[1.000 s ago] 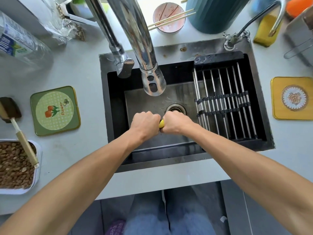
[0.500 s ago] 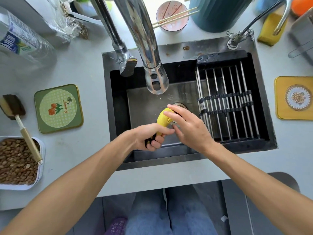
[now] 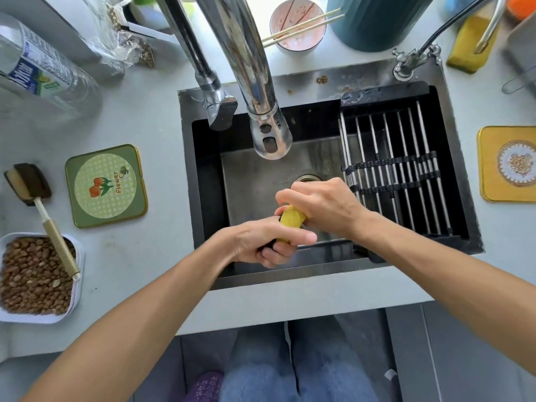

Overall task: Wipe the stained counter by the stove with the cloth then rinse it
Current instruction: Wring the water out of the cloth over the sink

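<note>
On the far left of the pale, matte counter (image 3: 150,117) a white tray of brown beans (image 3: 34,277) sits with a sponge brush (image 3: 34,195) leaning over it, and just beside that lies a green square coaster (image 3: 106,185) with a glossy gold edge. Next comes the dark steel sink (image 3: 261,175), its basin dull and wet-looking, under a curved chrome tap (image 3: 261,97) whose nozzle hangs above and behind the hands; no stream of water is plainly visible. Over the basin the left hand (image 3: 266,242) grips the nearer, lower end of the yellow cloth (image 3: 291,220), fingers curled under it and thumb lying across the top. The cloth is rolled into a short, thick, soft twist, with its long axis running from the left hand up and away toward the right hand (image 3: 322,204), which closes round the far end, fingers bent over it. Both hands touch the cloth, and only a small yellow stretch shows between them. Judging from this, the wiping looks done and the rinsing is at the wringing step: the next move likely depends on the two hands turning in opposite ways about that axis, over the drain (image 3: 307,178) just beyond the right hand. To the right, a ribbed metal rack (image 3: 400,169) spans the basin, and a yellow coaster (image 3: 506,163) lies on the counter beyond.
</note>
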Available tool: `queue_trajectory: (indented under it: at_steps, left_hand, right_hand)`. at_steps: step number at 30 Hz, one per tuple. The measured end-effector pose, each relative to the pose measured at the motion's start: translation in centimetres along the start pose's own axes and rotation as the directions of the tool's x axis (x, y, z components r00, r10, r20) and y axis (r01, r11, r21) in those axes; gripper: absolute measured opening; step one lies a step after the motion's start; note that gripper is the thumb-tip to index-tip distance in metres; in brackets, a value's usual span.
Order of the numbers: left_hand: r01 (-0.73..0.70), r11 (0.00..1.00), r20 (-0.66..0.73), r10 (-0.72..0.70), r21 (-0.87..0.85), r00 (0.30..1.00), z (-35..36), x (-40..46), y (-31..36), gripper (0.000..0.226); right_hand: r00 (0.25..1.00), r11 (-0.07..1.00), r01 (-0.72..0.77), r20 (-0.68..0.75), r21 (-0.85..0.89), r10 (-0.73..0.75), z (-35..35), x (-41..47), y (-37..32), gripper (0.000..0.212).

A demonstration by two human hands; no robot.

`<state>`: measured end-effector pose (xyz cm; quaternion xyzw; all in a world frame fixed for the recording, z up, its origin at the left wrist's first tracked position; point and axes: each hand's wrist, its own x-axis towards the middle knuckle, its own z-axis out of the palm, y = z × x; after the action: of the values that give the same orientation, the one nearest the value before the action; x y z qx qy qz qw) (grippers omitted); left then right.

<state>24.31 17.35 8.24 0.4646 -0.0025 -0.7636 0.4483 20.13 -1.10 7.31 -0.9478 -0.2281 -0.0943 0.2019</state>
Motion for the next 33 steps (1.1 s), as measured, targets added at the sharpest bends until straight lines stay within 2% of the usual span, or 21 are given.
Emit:
queue_trajectory:
  at_steps: [2, 3, 5, 6, 8, 10, 12, 14, 17, 20, 24, 27, 33]
  left_hand:
    - [0.101, 0.975, -0.242, -0.051, 0.197, 0.969, -0.5, 0.8, 0.5, 0.024]
    - [0.162, 0.944, -0.372, -0.045, 0.289, 0.927, -0.7, 1.3, 0.8, 0.023]
    - [0.287, 0.834, -0.563, 0.034, 0.471, 0.826, -1.0, 2.3, 1.4, 0.023]
    - [0.349, 0.763, -0.622, 0.088, 0.544, 0.778, -1.2, 2.7, 1.6, 0.026]
    - [0.438, 0.624, -0.675, 0.203, 0.648, 0.710, -1.8, 3.5, 2.0, 0.028]
    - [0.492, 0.479, -0.668, 0.328, 0.727, 0.669, -2.4, 3.9, 2.3, 0.022]
    - [0.533, 0.325, -0.625, 0.421, 0.781, 0.657, -2.7, 4.3, 2.3, 0.017]
    - [0.549, 0.201, -0.571, 0.476, 0.811, 0.670, -3.0, 4.5, 2.4, 0.015]
    - [0.536, 0.078, -0.491, 0.526, 0.841, 0.694, -3.5, 4.6, 2.3, 0.014]
    - [0.527, 0.018, -0.444, 0.563, 0.849, 0.697, -3.8, 4.8, 2.1, 0.015]
    - [0.515, -0.014, -0.409, 0.591, 0.857, 0.695, -3.9, 5.0, 1.7, 0.015]
    - [0.506, -0.027, -0.394, 0.593, 0.862, 0.702, -4.0, 5.0, 1.6, 0.020]
    - [0.515, -0.002, -0.420, 0.576, 0.857, 0.701, -3.7, 4.7, 1.4, 0.016]
  right_hand:
    - [0.977, 0.997, -0.054, 0.204, -0.055, 0.064, 0.1, 0.4, 0.1, 0.018]
    - [0.932, 0.990, -0.086, 0.341, -0.110, 0.118, 0.3, 0.8, 0.1, 0.014]
    - [0.789, 0.959, -0.146, 0.556, -0.244, 0.262, 0.7, 1.8, 0.1, 0.011]
    - [0.736, 0.941, -0.183, 0.595, -0.283, 0.322, 1.0, 2.2, 0.1, 0.013]
    - [0.683, 0.906, -0.272, 0.599, -0.323, 0.418, 1.9, 2.7, 0.1, 0.028]
    - [0.638, 0.864, -0.385, 0.583, -0.324, 0.503, 2.7, 2.9, 0.0, 0.034]
    - [0.542, 0.801, -0.534, 0.617, -0.272, 0.571, 3.0, 3.0, 0.2, 0.029]
    - [0.448, 0.738, -0.643, 0.678, -0.208, 0.582, 3.0, 3.2, 0.4, 0.020]
    - [0.390, 0.660, -0.739, 0.710, -0.138, 0.586, 3.1, 3.2, 0.5, 0.016]
    - [0.356, 0.601, -0.794, 0.731, -0.092, 0.582, 3.3, 2.9, 0.6, 0.019]
    - [0.335, 0.562, -0.825, 0.752, -0.057, 0.568, 3.5, 2.3, 0.7, 0.024]
    - [0.327, 0.547, -0.836, 0.760, -0.044, 0.562, 3.5, 2.2, 0.6, 0.024]
    - [0.344, 0.554, -0.831, 0.749, -0.037, 0.566, 3.8, 1.9, 0.3, 0.024]
